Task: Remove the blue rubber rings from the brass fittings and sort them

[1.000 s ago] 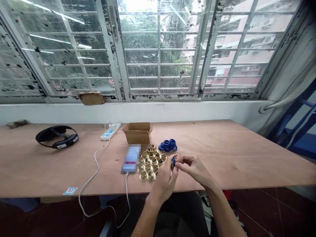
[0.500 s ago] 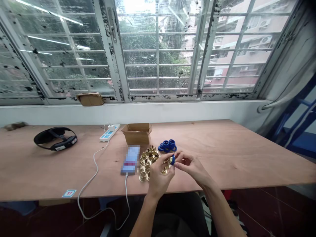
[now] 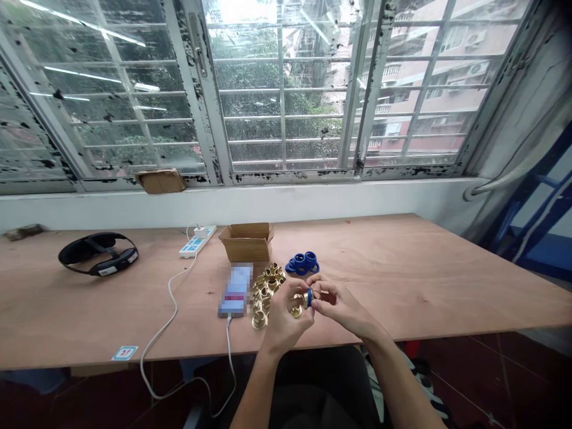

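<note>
Fingers of the left hand [image 3: 288,316] grasp a small metal piece [image 3: 305,300], gold in colour and smooth, with a bright shine. Fingers of the right hand [image 3: 342,305] are bent together and pinch at the blue ring [image 3: 310,297], which appears to sit around this piece. Both things are held between the two sets of fingertips, above the near part of the worktop [image 3: 402,274].

The ring is matt and round, and we see it almost from its edge, as a narrow upright band. So the long axis of the metal piece seems to lie roughly sideways, from the left fingers to the right ones; gold shows on the left side of the band. Which end is the wider one, I cannot tell, because the fingers cover much of it.

Behind and to the left of the left fingers lies a heap of gold pieces [image 3: 263,292], short hollow tubes with flat round flanges, pointing in various directions. Just beyond the fingertips is a cluster of blue rings [image 3: 302,263], some leaning on others. Farther away, a cardboard box [image 3: 245,249] stands with its flaps open, brown and dull. The worktop is of reddish wood with visible grain.
</note>
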### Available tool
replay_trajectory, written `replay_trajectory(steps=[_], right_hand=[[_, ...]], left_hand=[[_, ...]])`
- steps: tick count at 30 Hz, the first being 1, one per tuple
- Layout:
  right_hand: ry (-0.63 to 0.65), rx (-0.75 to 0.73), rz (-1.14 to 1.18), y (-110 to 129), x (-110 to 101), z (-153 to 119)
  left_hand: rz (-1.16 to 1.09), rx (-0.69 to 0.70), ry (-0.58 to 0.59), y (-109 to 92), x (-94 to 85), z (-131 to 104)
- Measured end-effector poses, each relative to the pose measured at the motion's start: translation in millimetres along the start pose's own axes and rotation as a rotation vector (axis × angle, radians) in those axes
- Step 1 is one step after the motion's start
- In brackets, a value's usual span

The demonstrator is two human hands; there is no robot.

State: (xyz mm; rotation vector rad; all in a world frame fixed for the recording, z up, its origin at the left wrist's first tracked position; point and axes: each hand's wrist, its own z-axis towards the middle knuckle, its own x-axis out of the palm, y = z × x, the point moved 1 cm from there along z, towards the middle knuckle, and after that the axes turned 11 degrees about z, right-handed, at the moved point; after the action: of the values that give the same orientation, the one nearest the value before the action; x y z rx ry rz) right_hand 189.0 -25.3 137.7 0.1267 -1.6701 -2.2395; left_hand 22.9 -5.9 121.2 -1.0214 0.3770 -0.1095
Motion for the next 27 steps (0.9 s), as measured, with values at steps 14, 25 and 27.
replay_trajectory(steps=[14, 25, 27], right_hand=[[0.094, 0.046, 0.041, 11.5, 7.1, -1.5], [0.075, 0.041, 0.091, 5.4, 5.0, -1.4], [0.071, 0.025, 0.108, 5.4, 5.9, -1.1]], left_hand=[[-0.173, 0.026, 0.081, 0.3, 1.4, -1.8], [-0.144, 0.120, 0.037, 1.3, 2.0, -1.3], [-0.133, 0.122, 0.025, 0.6, 1.7, -1.8]])
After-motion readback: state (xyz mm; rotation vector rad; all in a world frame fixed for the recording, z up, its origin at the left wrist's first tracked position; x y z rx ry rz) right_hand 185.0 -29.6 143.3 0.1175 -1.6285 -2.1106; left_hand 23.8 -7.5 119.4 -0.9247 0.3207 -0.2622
